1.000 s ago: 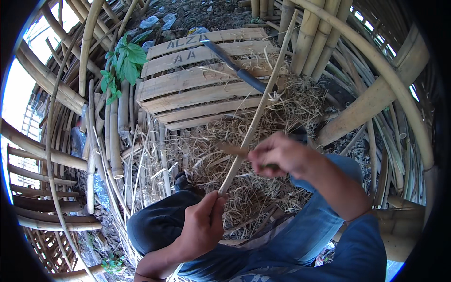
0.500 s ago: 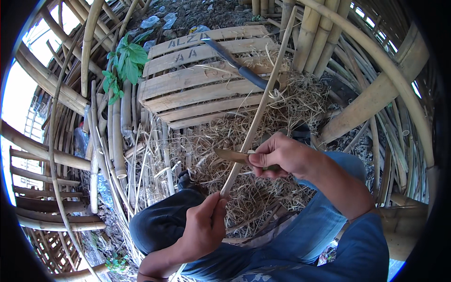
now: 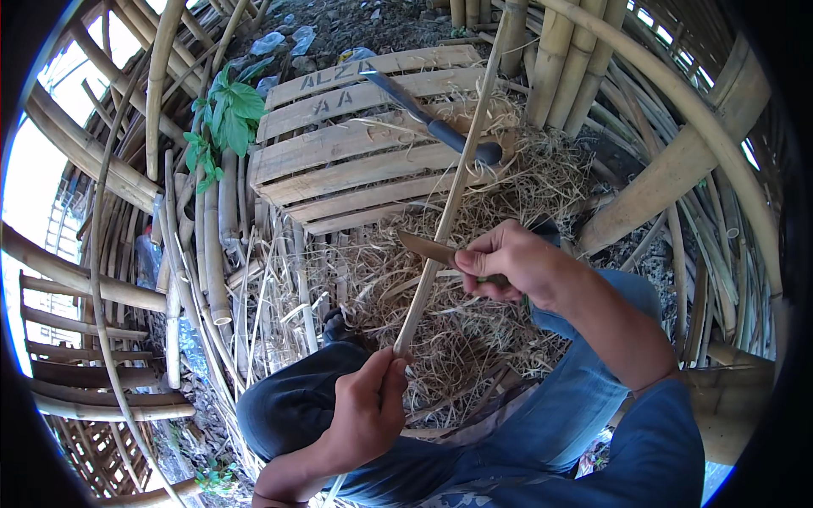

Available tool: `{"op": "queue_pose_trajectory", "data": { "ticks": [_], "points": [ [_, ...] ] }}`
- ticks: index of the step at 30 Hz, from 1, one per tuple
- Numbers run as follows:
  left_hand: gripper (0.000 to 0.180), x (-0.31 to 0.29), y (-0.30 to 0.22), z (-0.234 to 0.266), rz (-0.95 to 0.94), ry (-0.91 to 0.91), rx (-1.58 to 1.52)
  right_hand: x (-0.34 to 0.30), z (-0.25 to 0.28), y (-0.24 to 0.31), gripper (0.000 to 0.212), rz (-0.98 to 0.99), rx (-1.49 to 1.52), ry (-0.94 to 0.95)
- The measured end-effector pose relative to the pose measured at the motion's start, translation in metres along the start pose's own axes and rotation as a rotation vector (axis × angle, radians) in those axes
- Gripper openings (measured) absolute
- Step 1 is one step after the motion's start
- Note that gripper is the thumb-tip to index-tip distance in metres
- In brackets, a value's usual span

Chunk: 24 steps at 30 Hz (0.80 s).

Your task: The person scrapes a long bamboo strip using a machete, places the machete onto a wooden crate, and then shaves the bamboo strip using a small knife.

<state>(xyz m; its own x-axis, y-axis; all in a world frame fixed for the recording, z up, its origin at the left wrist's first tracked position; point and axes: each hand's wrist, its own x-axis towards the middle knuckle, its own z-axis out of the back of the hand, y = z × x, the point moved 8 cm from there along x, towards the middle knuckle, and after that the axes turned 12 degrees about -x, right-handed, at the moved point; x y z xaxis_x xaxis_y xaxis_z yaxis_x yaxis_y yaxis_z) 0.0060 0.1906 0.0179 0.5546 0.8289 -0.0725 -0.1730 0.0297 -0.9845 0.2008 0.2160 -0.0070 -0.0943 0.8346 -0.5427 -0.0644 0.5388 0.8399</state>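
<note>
My left hand (image 3: 366,415) grips the near end of a long thin bamboo strip (image 3: 457,182) that runs up and away over the pallet. My right hand (image 3: 508,262) holds a small knife (image 3: 430,250) by its handle, with the blade laid across the strip just above my left hand. Both hands work over my knees, which are in blue trousers. Pale bamboo shavings (image 3: 474,339) are heaped on the ground under the strip.
A wooden pallet (image 3: 356,152) lies ahead with a large dark-handled blade (image 3: 432,118) on it. Thick bamboo poles (image 3: 559,68) stand at the back right, more canes (image 3: 212,237) lie on the left by a green leafy plant (image 3: 224,118). A bamboo frame (image 3: 76,288) is far left.
My right hand and the knife have moved slightly down along the strip toward my left hand. My left hand keeps its grip and has barely shifted.
</note>
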Motion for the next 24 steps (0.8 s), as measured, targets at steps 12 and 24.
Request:
{"op": "queue_pose_trajectory", "data": {
  "ticks": [12,24],
  "points": [
    [0.015,-0.004,0.012,0.001,0.065,0.004,-0.076,-0.009,-0.026,-0.005,0.013,-0.090,-0.067,0.109],
    [0.030,-0.008,0.026,-0.006,0.366,0.040,-0.376,-0.008,-0.009,-0.003,0.016,-0.021,-0.072,-0.014]
  ]
}}
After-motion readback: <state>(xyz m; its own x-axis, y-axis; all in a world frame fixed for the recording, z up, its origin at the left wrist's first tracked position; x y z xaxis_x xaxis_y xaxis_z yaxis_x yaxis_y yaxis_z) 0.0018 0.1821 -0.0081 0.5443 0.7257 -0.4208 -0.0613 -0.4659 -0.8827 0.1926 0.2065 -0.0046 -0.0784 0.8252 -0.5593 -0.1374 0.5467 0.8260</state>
